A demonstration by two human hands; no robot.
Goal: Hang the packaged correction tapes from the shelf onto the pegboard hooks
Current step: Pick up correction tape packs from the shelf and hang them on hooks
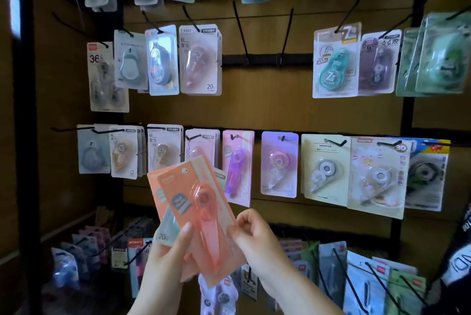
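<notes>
1. Orange correction tape pack (201, 202): front card of a fanned stack at 6 o'clock in the view. It is tilted, with its hang hole toward 11 o'clock. It is held in front of the lower hung row and is on no hook.
2. Behind it, showing at its 9 o'clock side: second orange pack (154, 187) and mint pack (165, 230) marked 20.
3. Left hand (173, 251): grips the stack's lower end, thumb laid across the front card, fingers hidden behind.
4. Right hand (257, 233): fingers curled, pinching the front pack's 3 o'clock edge.
5. 2 bare hooks (240, 34), at 12 o'clock from the stack, between a pink pack (200, 59) and a teal pack (334, 64).
6. Purple pack (237, 166): hung, at 1 o'clock from the stack.
</notes>
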